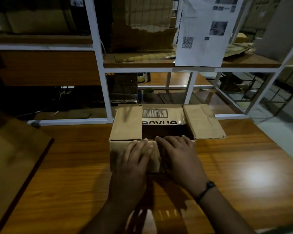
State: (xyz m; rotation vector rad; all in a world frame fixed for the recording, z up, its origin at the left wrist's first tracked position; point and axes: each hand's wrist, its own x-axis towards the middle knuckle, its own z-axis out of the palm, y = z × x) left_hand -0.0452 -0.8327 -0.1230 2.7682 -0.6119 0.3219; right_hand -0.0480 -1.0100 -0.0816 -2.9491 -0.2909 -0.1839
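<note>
Wooden desk [243, 166] stretches out under both my forearms, and beyond my fingertips a white metal rack [98, 65] stands along its far edge. Well off to the left of my left hand lies one flat cardboard sheet [12, 149]. Printed pages [203, 31] hang from the rack, up and to the right of my right hand. They overlap, so I count at least two.

One cardboard box [166, 130] sits on the desk directly under my hands, its opening dark beyond my fingertips. I count four flaps. The left flap [127, 122] lies ahead of my left hand, over the left part of the opening. The right flap [201, 122] is splayed outward past my right hand. The far flap [176, 112] leans away and carries one barcode label [155, 113]. The near flap [153, 154] is under my palms.

My left hand [134, 159] and right hand [178, 154] lie side by side, almost touching. Their fingers are straight and spread flat on the cardboard, gripping nothing. One dark wristband [208, 186] circles my right wrist.

I judge I am flattening the near flap, though I cannot tell whether the box is being opened or closed. The next move calls for lifting my palms and taking the side flaps in turn while keeping the box from sliding.
</note>
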